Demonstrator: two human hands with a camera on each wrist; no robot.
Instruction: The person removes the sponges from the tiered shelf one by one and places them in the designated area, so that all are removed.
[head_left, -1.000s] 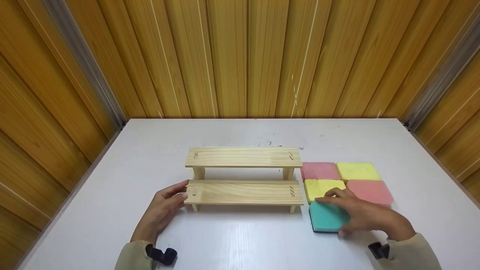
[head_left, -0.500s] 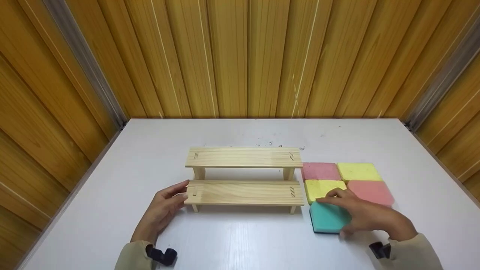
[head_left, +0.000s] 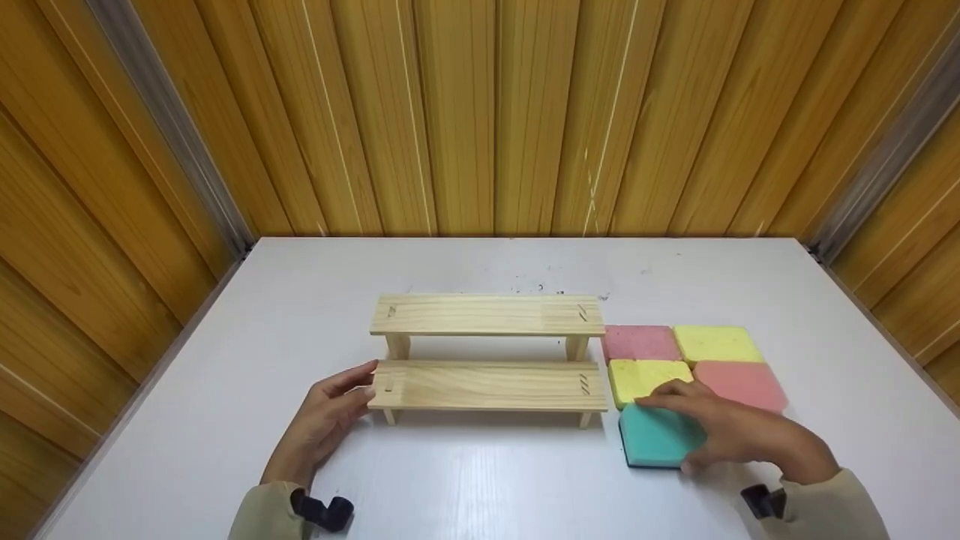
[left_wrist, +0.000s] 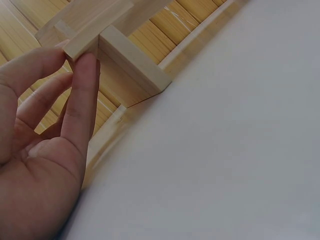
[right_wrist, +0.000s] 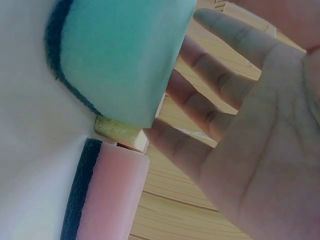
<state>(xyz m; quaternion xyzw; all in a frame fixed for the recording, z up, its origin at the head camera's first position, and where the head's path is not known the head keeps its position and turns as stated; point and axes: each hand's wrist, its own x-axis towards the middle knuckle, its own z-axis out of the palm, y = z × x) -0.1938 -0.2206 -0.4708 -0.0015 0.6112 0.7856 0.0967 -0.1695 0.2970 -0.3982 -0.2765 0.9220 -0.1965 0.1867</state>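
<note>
A small two-step wooden shelf (head_left: 487, 386) stands on the white table. At its left end my left hand (head_left: 330, 412) pinches the edge of the lower board; the left wrist view shows the fingertips against the board end (left_wrist: 90, 37). On the right, my right hand (head_left: 727, 431) holds a teal sponge (head_left: 656, 439) with a dark scouring layer underneath, thumb at the near edge and fingers over the far edge. The sponge lies flat, its far side close to a yellow sponge (head_left: 649, 379). Part of its right side is hidden by the hand.
Behind the teal sponge lie a pink sponge (head_left: 739, 382), a darker pink sponge (head_left: 641, 342) and another yellow sponge (head_left: 716, 342), packed closely together just right of the shelf. Wood-patterned panels (head_left: 495, 120) rise behind the table and at both sides.
The right hand and the teal sponge have shifted very slightly toward the near right. My left hand and the shelf have stayed where they were.
</note>
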